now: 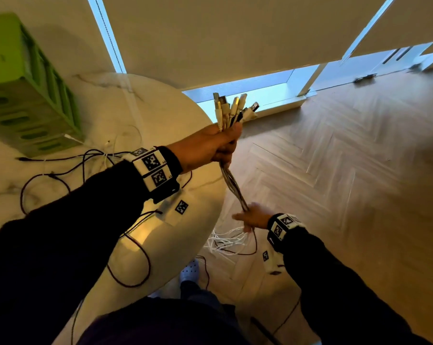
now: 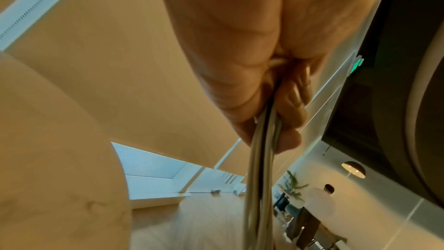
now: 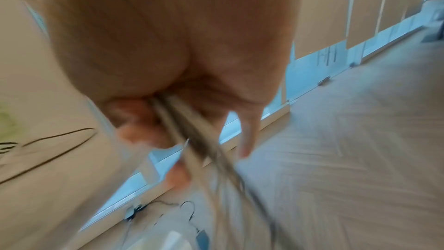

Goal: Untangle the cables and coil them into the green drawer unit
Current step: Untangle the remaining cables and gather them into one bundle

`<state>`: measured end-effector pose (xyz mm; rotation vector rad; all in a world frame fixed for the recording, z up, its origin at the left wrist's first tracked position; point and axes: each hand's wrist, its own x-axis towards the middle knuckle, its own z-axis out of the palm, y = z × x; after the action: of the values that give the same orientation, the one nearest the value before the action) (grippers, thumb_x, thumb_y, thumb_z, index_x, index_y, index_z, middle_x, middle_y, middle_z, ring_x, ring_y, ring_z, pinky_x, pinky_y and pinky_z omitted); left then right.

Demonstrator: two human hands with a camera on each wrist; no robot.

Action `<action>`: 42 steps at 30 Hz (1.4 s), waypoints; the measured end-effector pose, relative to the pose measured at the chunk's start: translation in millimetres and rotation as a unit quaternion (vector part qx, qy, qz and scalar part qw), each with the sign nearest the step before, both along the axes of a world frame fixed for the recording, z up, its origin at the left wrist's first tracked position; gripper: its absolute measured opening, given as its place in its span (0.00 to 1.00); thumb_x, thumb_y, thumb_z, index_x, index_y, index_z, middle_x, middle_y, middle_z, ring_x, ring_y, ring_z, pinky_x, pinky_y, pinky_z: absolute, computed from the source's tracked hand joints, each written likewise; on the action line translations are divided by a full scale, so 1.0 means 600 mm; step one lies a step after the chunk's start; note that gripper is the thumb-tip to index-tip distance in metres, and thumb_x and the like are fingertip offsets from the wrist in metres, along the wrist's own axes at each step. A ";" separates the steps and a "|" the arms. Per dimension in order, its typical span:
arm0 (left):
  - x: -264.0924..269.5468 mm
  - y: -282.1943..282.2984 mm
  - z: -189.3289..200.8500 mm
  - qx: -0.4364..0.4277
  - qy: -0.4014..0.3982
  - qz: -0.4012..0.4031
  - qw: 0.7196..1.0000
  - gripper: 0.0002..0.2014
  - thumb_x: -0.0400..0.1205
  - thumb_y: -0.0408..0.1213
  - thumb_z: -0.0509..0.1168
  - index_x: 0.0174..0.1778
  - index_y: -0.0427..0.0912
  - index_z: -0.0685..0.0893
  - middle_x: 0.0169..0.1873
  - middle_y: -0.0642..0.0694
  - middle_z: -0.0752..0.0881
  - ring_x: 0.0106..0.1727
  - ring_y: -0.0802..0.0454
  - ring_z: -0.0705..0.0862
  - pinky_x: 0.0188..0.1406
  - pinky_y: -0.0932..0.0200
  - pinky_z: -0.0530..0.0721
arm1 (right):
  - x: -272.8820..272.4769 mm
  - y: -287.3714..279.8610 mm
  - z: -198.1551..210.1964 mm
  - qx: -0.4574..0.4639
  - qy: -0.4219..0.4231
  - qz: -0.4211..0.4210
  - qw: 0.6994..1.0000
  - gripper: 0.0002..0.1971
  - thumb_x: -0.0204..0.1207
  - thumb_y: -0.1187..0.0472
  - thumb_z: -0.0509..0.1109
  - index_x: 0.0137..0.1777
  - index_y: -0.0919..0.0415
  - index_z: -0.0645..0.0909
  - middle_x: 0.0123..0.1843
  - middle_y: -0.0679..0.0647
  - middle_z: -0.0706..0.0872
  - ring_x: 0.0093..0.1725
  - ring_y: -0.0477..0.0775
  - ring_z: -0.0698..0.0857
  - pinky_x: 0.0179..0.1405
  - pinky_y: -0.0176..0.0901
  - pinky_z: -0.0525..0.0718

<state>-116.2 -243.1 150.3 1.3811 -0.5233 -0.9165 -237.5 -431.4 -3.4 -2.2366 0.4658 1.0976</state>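
Observation:
My left hand [image 1: 217, 145] is raised over the table's edge and grips a cable bundle [image 1: 231, 180] in its fist. Several white and dark plugs [image 1: 232, 108] stick up above it. The left wrist view shows the grey strands of the cable bundle [image 2: 259, 159] coming out below the curled fingers of my left hand [image 2: 240, 64]. Lower down, beside the table, my right hand [image 1: 254, 217] holds the same bundle. There the cable bundle [image 3: 192, 136] runs through the blurred right hand [image 3: 180, 45], one finger straight. Loose cable ends [image 1: 229, 241] hang near the floor. The green drawer unit [image 1: 28, 95] stands at the table's far left.
Dark and white cables [image 1: 86, 165] lie spread on the round marble table [image 1: 175, 100], some trailing over its edge. A paper tag [image 1: 181, 207] lies near the rim. My shoe [image 1: 190, 270] is on the wooden floor [image 1: 335, 170]. A person [image 2: 321, 201] stands far off.

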 end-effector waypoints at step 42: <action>0.010 0.494 -0.119 0.024 0.034 0.549 0.834 0.18 0.92 0.47 0.54 0.37 0.49 0.62 0.26 0.54 0.61 0.25 0.57 0.59 0.25 0.58 0.61 | 0.359 0.477 0.101 0.122 -0.336 0.359 0.862 0.13 0.88 0.56 0.63 0.53 0.65 0.84 0.46 0.57 0.87 0.45 0.58 0.83 0.46 0.46 0.76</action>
<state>-110.4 53.5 78.7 1.3846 0.3777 -0.0162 -21.9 -145.0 57.2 -2.4019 -0.8117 0.5445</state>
